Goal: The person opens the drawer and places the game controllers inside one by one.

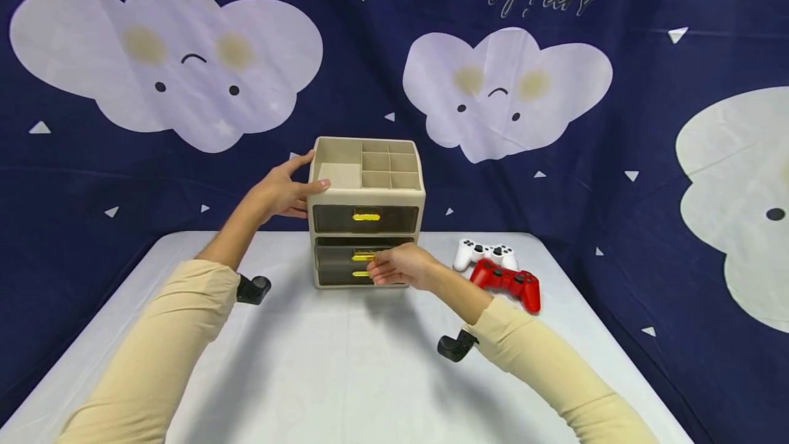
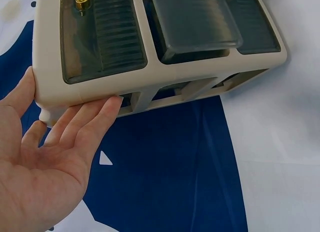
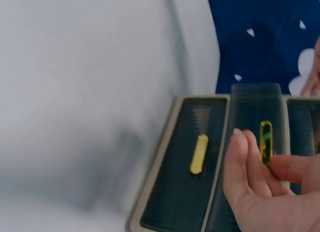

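Observation:
A beige desktop drawer organizer (image 1: 366,199) with dark see-through drawers and gold handles stands upright on the table. Its middle drawer (image 2: 200,22) is pulled partway out. At the upper left side, my left hand (image 1: 285,190) holds the organizer, thumb over the top rim and fingers against the side wall (image 2: 85,104). My right hand (image 1: 403,266) is at the middle drawer, its thumb and fingertips pinching the gold handle (image 3: 266,142). Below it, the bottom drawer's handle (image 3: 199,154) shows free of the fingers. The top drawer (image 1: 394,219) is closed.
To the right of the organizer lie a white game controller (image 1: 483,252) and a red one (image 1: 508,283), the red in front and overlapping the white. A white cloth covers the table (image 1: 333,375). Behind hangs a dark blue curtain (image 1: 364,74) with cloud prints.

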### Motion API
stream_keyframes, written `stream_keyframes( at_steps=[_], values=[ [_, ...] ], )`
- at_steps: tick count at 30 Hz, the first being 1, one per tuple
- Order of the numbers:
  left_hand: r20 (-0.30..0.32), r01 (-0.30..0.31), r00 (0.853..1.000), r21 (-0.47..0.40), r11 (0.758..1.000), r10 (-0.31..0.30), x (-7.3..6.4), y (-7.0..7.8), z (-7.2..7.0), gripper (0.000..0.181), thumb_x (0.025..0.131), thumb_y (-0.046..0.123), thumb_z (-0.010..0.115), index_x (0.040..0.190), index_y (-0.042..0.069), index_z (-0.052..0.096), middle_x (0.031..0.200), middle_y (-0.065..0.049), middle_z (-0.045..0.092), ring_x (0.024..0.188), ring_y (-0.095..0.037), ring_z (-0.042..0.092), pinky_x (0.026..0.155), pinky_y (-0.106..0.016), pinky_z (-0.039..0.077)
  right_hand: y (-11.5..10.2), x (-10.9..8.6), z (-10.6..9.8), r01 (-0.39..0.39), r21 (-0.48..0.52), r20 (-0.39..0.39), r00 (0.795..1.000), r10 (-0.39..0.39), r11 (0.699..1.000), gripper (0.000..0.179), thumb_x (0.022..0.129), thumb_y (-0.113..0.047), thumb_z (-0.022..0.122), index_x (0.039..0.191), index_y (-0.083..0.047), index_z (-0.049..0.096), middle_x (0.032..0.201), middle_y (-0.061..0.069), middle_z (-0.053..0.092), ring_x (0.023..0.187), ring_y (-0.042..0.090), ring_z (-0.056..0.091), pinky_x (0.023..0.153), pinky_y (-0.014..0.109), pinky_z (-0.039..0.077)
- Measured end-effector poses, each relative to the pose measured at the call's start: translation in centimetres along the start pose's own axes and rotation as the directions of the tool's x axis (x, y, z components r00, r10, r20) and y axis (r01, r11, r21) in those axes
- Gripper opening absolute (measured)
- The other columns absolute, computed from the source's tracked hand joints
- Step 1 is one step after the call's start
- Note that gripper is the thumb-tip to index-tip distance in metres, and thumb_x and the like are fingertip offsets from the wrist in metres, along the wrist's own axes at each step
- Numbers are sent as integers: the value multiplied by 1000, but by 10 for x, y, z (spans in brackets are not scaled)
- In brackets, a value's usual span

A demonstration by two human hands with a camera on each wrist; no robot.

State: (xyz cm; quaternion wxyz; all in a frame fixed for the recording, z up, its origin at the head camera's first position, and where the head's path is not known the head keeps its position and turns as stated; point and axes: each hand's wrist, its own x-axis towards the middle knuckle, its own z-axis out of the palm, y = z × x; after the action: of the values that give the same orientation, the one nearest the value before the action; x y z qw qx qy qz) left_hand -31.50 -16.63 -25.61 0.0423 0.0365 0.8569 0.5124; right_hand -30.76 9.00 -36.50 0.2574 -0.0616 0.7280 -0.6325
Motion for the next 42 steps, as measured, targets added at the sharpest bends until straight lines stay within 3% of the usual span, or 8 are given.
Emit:
stream_keyframes(
  at_steps=[10,18,26,42],
  values=[
    [18,2,1000,6,1000,-2,-3,-2,-2,89,100,37,65,164,38,2,147,-30,50,124,-45,62,101,-53,54,13,-18,15,67,-60,-78,994,-71,996,29,103,-9,53,101,15,70,73,3,69,61,9,65,64,25,61],
    [19,-7,1000,5,1000,7,-2,-3,-1,88,101,36,65,164,38,4,145,-29,52,122,-45,63,101,-53,54,21,-34,23,83,-76,-54,995,-88,994,32,102,-9,54,105,20,67,72,2,69,63,9,65,67,27,62],
    [8,-19,1000,11,1000,19,-2,-1,-1,88,101,36,65,164,37,3,144,-30,53,122,-45,63,102,-53,54,25,-51,31,93,-114,-61,993,-101,989,30,102,-11,55,99,14,71,75,3,71,66,10,67,72,31,63],
    [17,-21,1000,24,999,21,-3,1,-1,89,101,38,65,164,37,2,146,-29,51,123,-45,62,101,-53,54,29,-62,32,100,-95,-65,992,-106,990,29,102,-8,55,100,17,70,77,5,72,66,10,67,71,31,63]
  ],
)
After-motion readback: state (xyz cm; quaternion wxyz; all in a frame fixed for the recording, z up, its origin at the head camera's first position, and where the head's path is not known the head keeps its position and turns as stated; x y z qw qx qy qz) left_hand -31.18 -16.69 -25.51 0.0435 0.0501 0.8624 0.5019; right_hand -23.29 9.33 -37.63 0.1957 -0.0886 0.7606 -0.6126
